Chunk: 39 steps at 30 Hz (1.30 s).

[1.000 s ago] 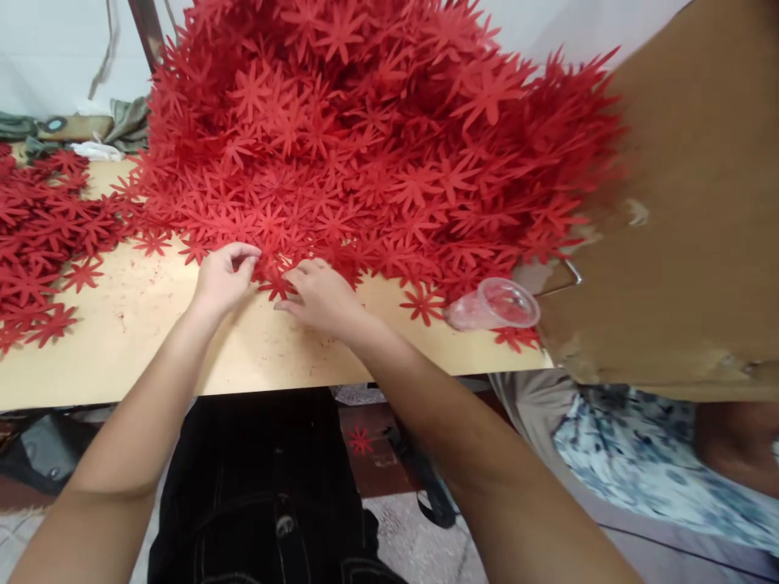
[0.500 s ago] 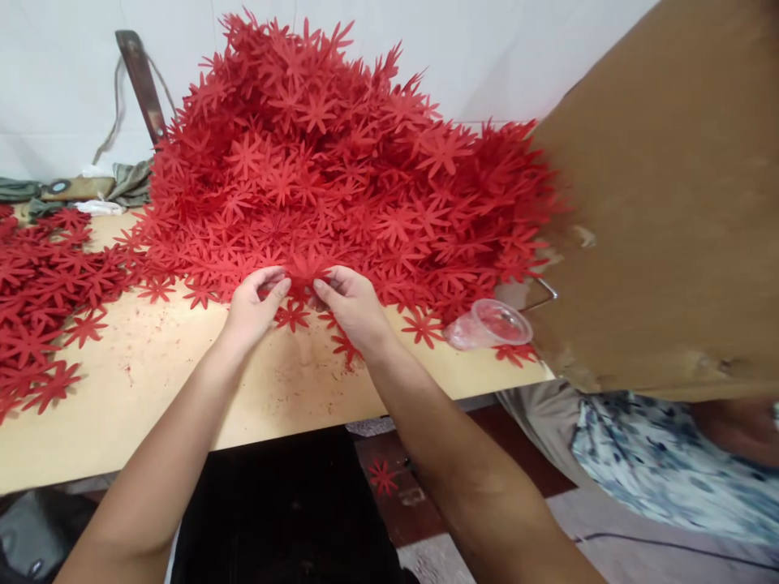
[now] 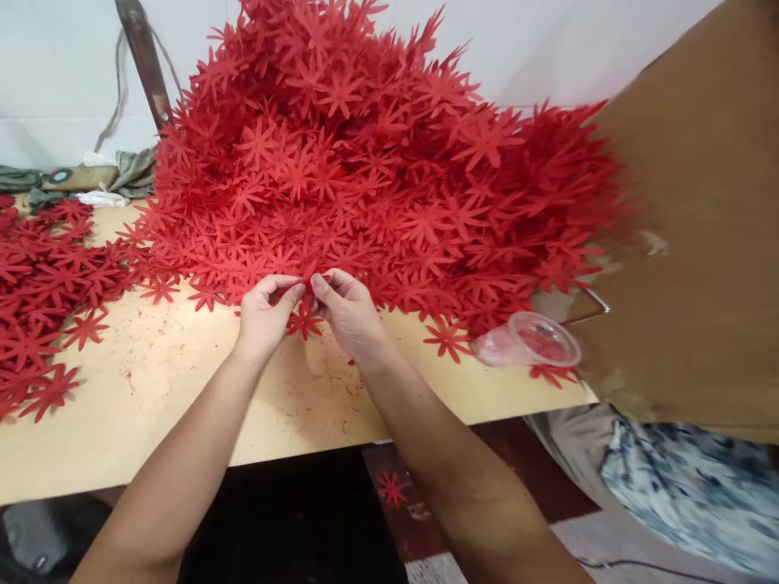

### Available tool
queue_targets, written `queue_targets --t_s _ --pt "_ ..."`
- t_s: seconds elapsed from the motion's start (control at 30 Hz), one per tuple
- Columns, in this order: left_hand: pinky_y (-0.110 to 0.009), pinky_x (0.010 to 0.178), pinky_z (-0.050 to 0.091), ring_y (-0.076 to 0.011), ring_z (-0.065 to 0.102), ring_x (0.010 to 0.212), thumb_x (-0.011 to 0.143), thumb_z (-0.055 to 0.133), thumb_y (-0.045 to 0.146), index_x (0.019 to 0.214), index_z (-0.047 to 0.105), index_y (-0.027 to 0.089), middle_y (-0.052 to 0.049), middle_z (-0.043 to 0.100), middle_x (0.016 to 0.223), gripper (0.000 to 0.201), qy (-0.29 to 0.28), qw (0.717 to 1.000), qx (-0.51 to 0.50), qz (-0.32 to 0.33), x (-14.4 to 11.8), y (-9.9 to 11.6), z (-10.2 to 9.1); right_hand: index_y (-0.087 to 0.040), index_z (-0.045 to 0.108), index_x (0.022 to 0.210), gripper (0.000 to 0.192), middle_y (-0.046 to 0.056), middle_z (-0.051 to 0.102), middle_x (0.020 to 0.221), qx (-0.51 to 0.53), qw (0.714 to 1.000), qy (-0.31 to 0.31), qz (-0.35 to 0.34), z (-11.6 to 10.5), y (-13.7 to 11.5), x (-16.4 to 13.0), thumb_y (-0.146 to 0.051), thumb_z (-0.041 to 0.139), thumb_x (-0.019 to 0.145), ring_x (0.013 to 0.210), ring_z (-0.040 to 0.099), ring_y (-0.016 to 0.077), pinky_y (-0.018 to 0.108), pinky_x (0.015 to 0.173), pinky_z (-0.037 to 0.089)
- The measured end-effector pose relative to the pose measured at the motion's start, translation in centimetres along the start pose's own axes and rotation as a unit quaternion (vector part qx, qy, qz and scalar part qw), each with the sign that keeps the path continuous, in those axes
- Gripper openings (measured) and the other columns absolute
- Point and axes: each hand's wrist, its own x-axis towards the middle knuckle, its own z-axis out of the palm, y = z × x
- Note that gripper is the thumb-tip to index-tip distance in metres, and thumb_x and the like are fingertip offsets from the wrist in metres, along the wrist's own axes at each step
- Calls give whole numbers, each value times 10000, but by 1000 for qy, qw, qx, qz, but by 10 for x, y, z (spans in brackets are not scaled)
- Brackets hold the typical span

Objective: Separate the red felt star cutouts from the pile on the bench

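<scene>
A tall heap of red flower-shaped cutouts [image 3: 359, 154] covers the back of a light wooden table [image 3: 152, 405]. My left hand [image 3: 265, 315] and my right hand [image 3: 346, 312] meet at the heap's front edge. Both pinch the same red flower cutout [image 3: 306, 285] between thumb and fingers, the fingertips almost touching. Another loose flower [image 3: 304, 323] lies on the table just below the hands.
More red flowers [image 3: 42, 284] are spread at the left. A clear plastic cup [image 3: 528, 341] lies on its side at the right, beside a large brown cardboard sheet [image 3: 699, 243]. A person in patterned cloth [image 3: 687, 487] sits at right. One flower [image 3: 391, 489] lies on the floor.
Both hands came together from the table surface and lifted one flower off the heap's edge. The camera view shifted slightly.
</scene>
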Motion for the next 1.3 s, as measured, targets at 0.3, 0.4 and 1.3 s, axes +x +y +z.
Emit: queue_targets --t_s 0.3,0.4,1.3 --pt "-282 827 517 -115 658 782 739 700 366 728 631 165 -31 713 835 212 108 992 -57 29 12 6 -15 -198 564 643 434 -91 539 532 47 999 1 -1 -9 -4 12 -432 878 456 483 457 24 160 462 374" --pt "-280 850 503 -127 650 874 709 733 305 846 673 178 -50 702 977 196 61 995 8 75 7 8 -11 -191 559 636 425 -83 550 543 46 999 -5 20 -9 -6 12 -405 882 460 501 468 28 164 480 389" --pt "-342 1009 426 -199 563 1108 633 767 283 988 625 194 -80 611 1146 392 204 966 116 111 31 6 -37 -210 527 662 436 -72 526 585 19 999 -28 14 -11 -8 37 -460 845 499 545 479 62 216 522 456"
